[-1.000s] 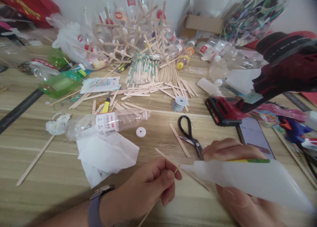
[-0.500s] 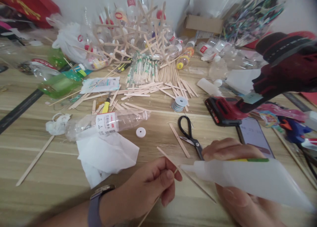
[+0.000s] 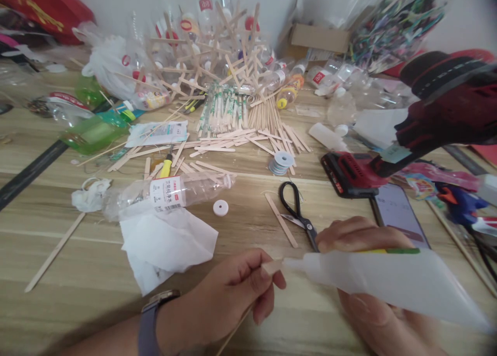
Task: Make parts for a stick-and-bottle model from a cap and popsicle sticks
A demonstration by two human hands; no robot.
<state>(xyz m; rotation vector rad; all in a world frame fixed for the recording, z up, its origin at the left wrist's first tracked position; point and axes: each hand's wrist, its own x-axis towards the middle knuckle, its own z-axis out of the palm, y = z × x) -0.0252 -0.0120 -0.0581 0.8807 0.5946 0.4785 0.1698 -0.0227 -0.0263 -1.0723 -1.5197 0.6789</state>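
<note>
My left hand (image 3: 243, 291) is closed, pinching a thin wooden skewer (image 3: 234, 332) whose lower end sticks out below the fingers. At the fingertips a pale flat wooden stick (image 3: 272, 266) shows, seen nearly end-on; how it joins the skewer is hidden. My right hand (image 3: 365, 237) wraps round a white glue bottle (image 3: 373, 278) held on its side. Its nozzle points left and meets or nearly meets the flat stick. Black-handled scissors (image 3: 306, 226) lie just beyond my right hand, with a loose craft stick (image 3: 280, 220) beside them.
A clear plastic bottle (image 3: 194, 188), a white cap (image 3: 220, 207) and white paper (image 3: 171, 247) lie on the left. A wire spool (image 3: 281, 162) and piled craft sticks (image 3: 221, 141) are farther back. On the right are a red power tool (image 3: 361, 172) and a phone (image 3: 399, 211).
The flat stick at my left fingertips has turned from lying diagonally across to nearly end-on. The glue bottle and both hands have hardly moved.
</note>
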